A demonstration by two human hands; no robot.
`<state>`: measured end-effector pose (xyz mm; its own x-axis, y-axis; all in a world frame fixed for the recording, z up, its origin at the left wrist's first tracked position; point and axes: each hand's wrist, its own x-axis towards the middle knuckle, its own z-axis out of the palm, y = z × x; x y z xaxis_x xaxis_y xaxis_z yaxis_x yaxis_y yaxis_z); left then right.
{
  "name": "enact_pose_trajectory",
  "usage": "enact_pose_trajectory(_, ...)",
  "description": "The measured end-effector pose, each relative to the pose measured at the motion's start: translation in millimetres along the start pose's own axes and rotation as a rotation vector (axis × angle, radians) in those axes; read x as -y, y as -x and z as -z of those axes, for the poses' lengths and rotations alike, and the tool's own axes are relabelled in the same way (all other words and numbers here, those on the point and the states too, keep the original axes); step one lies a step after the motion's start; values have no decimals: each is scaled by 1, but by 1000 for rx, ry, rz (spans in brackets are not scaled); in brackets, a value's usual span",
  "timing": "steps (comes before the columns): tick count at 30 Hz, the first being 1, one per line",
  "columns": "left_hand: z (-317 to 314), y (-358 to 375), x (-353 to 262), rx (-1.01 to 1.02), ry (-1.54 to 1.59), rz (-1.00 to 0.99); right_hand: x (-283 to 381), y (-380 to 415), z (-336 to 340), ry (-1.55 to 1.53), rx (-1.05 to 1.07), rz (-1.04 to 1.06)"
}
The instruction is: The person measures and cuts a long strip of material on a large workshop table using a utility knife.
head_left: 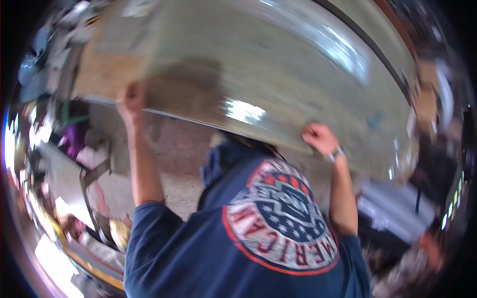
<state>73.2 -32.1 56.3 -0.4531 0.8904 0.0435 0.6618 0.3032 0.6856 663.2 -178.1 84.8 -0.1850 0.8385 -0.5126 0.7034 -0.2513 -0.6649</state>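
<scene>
Navy shirt [198,253] below; at table [298,74] edge, right hand [322,139], fingers curled together; left hand [131,102], fingers blurred, can't tell

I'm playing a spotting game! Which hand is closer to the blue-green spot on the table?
The right hand, at the table's near edge, left of the blue-green spot. The left hand is much farther left along that edge.

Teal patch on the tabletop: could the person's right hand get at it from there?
Probably yes: the right hand is at the near edge of the tabletop, and nothing visible stands between it and the teal patch off to its right.
</scene>
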Motion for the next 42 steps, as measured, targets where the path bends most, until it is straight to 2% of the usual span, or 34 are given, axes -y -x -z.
enact_pose_trajectory(1,-11,-11,30,-60,-57,-108,-8,12,8,-14,-1,-14)
enact_pose_trajectory(4,-18,-8,39,12,210,-52,-45,53,27,-59,-50,-181)
enact_pose_trajectory(11,-13,-24,53,51,198,-52,-73,76,40,-41,-154,-258)
enact_pose_trajectory(18,-13,-37,66,97,289,11,-85,79,47,-16,-190,-265)
enact_pose_trajectory(24,-15,-36,63,92,322,-10,-89,78,50,62,-223,-291)
enact_pose_trajectory(30,-15,-37,61,121,392,48,-76,80,54,118,-225,-433)
enact_pose_trajectory(36,-7,-60,72,207,313,83,-83,77,55,107,-214,-491)
enact_pose_trajectory(37,-4,-55,57,158,204,54,-84,75,55,111,-211,-495)
enact_pose_trajectory(40,-12,-19,-28,-208,-398,-295,-84,74,54,105,-199,-489)
enact_pose_trajectory(42,-55,15,-92,-51,-211,-519,-88,72,57,94,-178,-480)
